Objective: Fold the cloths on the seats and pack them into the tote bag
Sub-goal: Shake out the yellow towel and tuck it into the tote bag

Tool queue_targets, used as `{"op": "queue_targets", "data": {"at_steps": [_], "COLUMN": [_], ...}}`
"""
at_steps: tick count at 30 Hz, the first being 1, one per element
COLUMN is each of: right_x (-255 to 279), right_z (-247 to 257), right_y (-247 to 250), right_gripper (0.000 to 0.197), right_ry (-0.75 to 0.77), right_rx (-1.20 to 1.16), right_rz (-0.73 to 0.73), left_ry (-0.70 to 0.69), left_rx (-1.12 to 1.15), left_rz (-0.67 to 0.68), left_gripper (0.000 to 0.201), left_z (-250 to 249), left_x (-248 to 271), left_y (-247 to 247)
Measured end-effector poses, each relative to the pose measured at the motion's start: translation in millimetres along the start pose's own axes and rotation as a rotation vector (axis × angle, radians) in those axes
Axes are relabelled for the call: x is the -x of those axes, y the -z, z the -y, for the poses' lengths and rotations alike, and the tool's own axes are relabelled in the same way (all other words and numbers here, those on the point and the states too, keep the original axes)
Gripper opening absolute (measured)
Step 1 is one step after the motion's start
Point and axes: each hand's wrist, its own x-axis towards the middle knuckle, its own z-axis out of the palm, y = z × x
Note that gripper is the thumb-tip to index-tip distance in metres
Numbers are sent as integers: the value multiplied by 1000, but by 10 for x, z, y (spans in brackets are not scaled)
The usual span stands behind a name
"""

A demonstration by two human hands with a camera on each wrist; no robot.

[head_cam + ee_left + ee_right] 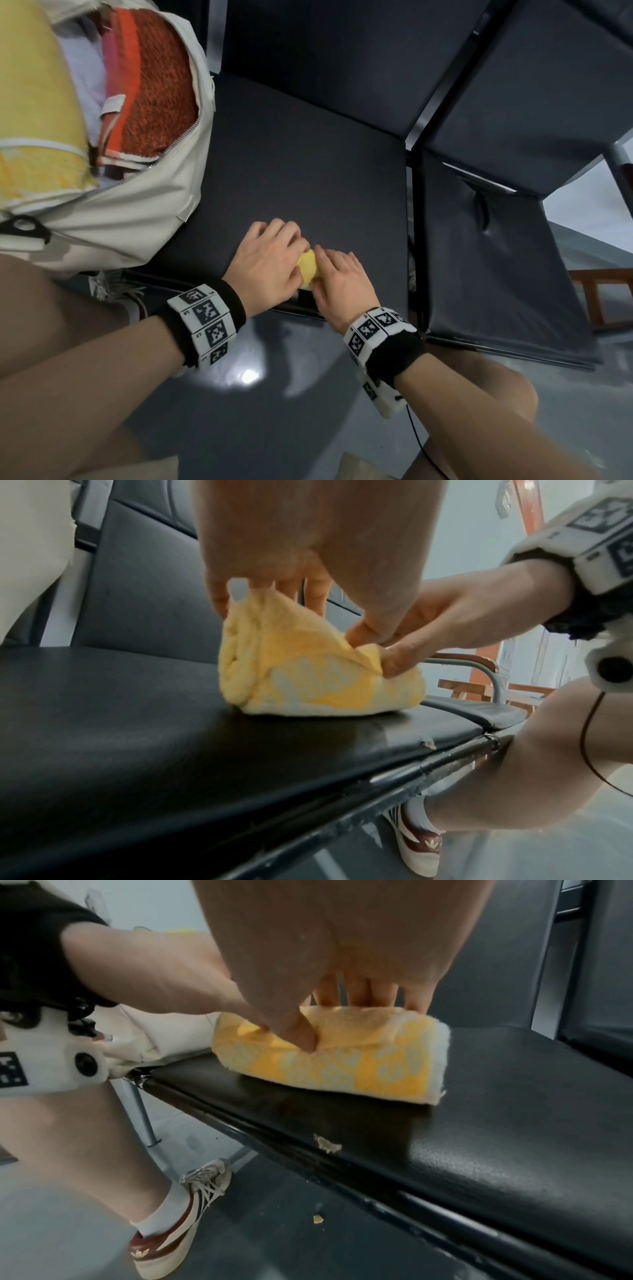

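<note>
A small yellow cloth [308, 666] with a pale pattern lies in a folded bundle on the black seat [308, 164], close to the seat's front edge. The left hand [270, 260] covers the left part of the bundle; its fingers curl down over the far side and its thumb presses a flap of cloth on the near side, so the hand grips the cloth. The right hand [342, 281] sits just beside it, touching the same bundle; in the right wrist view its fingers [356, 993] reach over the far top edge while the thumb digs into a crease on the near face, pinching the fold. The two thumbs lie close together, possibly touching, though the head view is too crowded there to confirm. Each wrist carries a black band with a white marker block. A cream tote bag [113, 219] rests on the left part of the same seat, well apart from the hands, with its zip open. Inside it, an orange-red cloth [154, 85] and a larger yellow cloth [37, 89] are visible. A second dark seat [496, 260] adjoins on the right. A small chip [327, 1144] marks the seat's front edge.
</note>
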Motion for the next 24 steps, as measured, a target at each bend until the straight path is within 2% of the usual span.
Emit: {"op": "queue_targets", "data": {"at_steps": [3,5,9,14,17,20,24], "right_x": [-77,-123,-159,-164,-82,55,237], "right_z": [46,45,-6,-20,31,123,240], "right_y": [-41,-97,-217,-211,-176,-135,-13], "right_gripper": [73,85,100,103,99,83,60], "right_ry": [-51,-97,-106,-59,-60,-66,-105], "right_rx": [53,31,50,82,104,124,4], "right_rz": [43,59,66,41,38,44,178], "left_ry": [-27,-26,-10,10,32,45,61], "left_rx": [-24,-46,-95,-184,-200,-208,-189], "left_rz": [-73,-81,38,175,181,183,218], "left_gripper": [29,34,64,92,93,85,71], "left_z": [23,14,-23,-6,-60,-115,-238], "left_x": [3,19,78,117,164,238,379], "left_y": [-91,-143,-194,-205,-203,-157,-10]}}
